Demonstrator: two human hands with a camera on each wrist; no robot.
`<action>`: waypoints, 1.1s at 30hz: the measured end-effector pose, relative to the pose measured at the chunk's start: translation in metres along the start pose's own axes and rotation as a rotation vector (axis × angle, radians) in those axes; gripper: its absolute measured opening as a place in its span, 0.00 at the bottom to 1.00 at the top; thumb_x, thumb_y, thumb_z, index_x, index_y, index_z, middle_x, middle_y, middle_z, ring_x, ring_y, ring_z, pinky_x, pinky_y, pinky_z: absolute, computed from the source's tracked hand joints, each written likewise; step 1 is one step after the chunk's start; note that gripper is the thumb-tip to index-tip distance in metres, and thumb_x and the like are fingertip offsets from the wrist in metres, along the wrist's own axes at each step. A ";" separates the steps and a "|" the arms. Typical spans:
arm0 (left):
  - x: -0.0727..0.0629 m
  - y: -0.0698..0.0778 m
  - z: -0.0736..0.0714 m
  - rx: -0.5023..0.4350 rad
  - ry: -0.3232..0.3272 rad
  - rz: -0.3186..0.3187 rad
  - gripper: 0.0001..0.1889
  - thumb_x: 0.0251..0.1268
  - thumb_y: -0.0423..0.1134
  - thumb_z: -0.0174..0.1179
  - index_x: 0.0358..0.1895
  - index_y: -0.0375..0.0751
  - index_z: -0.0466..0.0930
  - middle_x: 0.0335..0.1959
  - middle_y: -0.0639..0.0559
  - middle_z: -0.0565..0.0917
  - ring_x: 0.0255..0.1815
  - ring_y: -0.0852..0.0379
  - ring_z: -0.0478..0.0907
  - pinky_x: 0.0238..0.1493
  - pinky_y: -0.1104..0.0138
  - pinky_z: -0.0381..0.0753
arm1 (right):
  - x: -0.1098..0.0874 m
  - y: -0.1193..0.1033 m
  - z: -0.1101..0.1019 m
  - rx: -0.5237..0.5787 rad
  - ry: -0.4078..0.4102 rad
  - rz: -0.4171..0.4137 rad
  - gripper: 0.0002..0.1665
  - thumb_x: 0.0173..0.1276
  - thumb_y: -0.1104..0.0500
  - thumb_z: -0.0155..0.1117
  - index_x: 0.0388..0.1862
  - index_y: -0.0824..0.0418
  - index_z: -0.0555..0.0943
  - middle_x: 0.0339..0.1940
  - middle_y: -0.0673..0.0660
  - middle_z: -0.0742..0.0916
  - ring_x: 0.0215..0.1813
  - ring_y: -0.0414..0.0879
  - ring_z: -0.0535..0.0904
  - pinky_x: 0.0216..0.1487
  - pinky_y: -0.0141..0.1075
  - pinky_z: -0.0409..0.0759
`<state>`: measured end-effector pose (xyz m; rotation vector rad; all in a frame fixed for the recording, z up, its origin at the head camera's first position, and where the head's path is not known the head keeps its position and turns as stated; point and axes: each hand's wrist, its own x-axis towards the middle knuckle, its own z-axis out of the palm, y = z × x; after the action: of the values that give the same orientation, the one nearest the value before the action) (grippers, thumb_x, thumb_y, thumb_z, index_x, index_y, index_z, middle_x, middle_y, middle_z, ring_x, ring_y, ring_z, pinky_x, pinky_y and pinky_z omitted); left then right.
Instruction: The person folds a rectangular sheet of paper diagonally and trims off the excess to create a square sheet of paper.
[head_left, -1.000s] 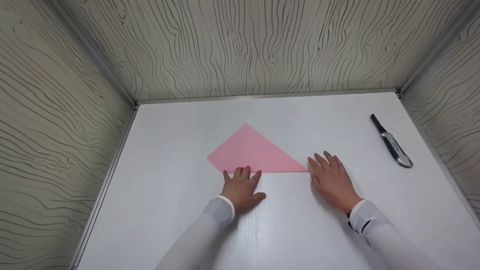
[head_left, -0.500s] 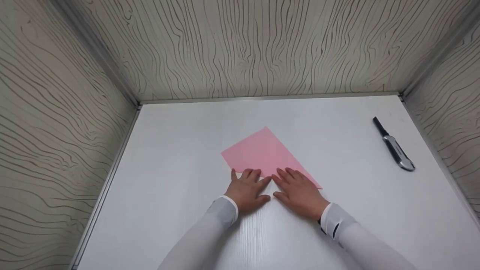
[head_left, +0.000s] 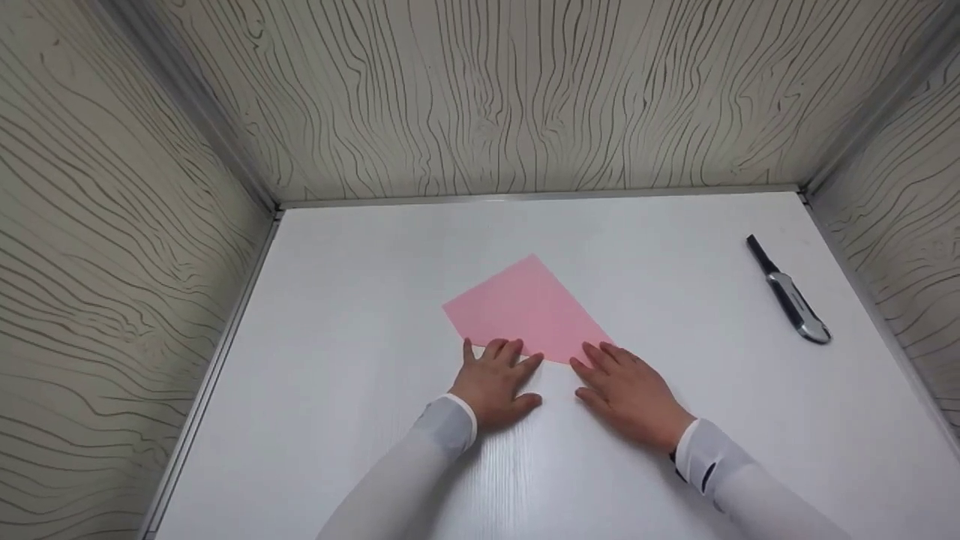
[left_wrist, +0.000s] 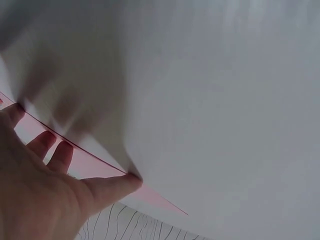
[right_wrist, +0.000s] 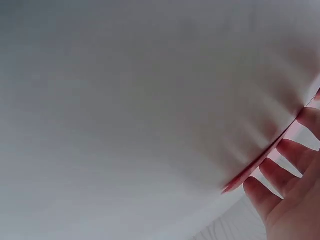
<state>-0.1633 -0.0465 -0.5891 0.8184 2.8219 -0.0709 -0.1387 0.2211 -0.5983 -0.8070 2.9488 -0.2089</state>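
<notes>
A folded sheet of pink paper (head_left: 521,304) lies flat on the white table, its folded edge facing me and one corner pointing to the back. My left hand (head_left: 495,386) rests on the left part of that near edge, fingers spread and fingertips on the paper. Toward the right corner, my right hand (head_left: 630,394) touches the paper with straight fingers and covers that corner. In the left wrist view, the fingertips of the left hand (left_wrist: 60,185) line up along the pink edge. The right wrist view has the right hand's fingertips (right_wrist: 256,186) along the fold, with the layers slightly parted at the tip.
A black and silver long-necked lighter (head_left: 789,296) lies at the right side of the white table (head_left: 337,300). Wood-patterned panels (head_left: 480,97) enclose the table at the back and both sides, with metal strips along the edges.
The paper has turned clockwise and shifted slightly right. My right hand moved left in beside the left hand, then slid back right along the folded edge. The left hand shifted only slightly.
</notes>
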 end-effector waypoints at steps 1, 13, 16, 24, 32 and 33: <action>0.000 0.000 0.000 0.000 0.005 0.005 0.39 0.71 0.74 0.42 0.82 0.71 0.51 0.81 0.55 0.60 0.80 0.47 0.56 0.71 0.31 0.53 | -0.003 0.003 0.000 0.005 0.011 0.006 0.35 0.80 0.39 0.52 0.79 0.54 0.69 0.79 0.60 0.69 0.79 0.60 0.61 0.75 0.56 0.61; -0.001 -0.006 0.003 -0.016 0.042 0.032 0.38 0.72 0.72 0.41 0.82 0.68 0.54 0.80 0.54 0.61 0.79 0.48 0.57 0.71 0.30 0.53 | -0.041 0.032 -0.007 0.039 0.054 0.092 0.29 0.78 0.44 0.57 0.71 0.56 0.78 0.75 0.61 0.75 0.73 0.63 0.69 0.70 0.57 0.68; -0.001 -0.006 0.003 -0.012 0.040 0.028 0.37 0.73 0.72 0.40 0.82 0.67 0.54 0.80 0.54 0.61 0.79 0.48 0.57 0.71 0.31 0.53 | -0.047 0.037 -0.011 0.028 0.036 0.096 0.30 0.79 0.43 0.56 0.70 0.58 0.78 0.74 0.61 0.76 0.72 0.63 0.70 0.69 0.57 0.70; 0.001 -0.009 0.002 -0.001 0.043 0.036 0.37 0.73 0.71 0.41 0.81 0.63 0.58 0.79 0.55 0.62 0.78 0.48 0.57 0.72 0.33 0.55 | -0.061 0.042 -0.019 0.058 0.011 0.147 0.30 0.78 0.41 0.58 0.67 0.59 0.81 0.72 0.61 0.77 0.71 0.61 0.72 0.66 0.57 0.73; 0.008 -0.012 0.000 -0.023 0.041 0.067 0.34 0.74 0.69 0.44 0.79 0.64 0.61 0.78 0.54 0.64 0.78 0.48 0.58 0.73 0.33 0.52 | -0.045 0.041 -0.035 0.364 0.030 0.288 0.30 0.80 0.43 0.57 0.68 0.62 0.80 0.68 0.64 0.80 0.70 0.64 0.72 0.67 0.60 0.70; 0.009 -0.013 -0.001 -0.028 0.042 0.069 0.33 0.74 0.68 0.44 0.79 0.64 0.62 0.77 0.55 0.64 0.78 0.49 0.58 0.73 0.33 0.52 | -0.039 0.042 -0.037 0.425 0.029 0.314 0.31 0.80 0.44 0.56 0.70 0.63 0.77 0.69 0.65 0.79 0.71 0.65 0.72 0.68 0.60 0.69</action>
<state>-0.1776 -0.0523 -0.5903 0.9210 2.8235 -0.0033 -0.1302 0.2810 -0.5667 -0.2844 2.8414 -0.7905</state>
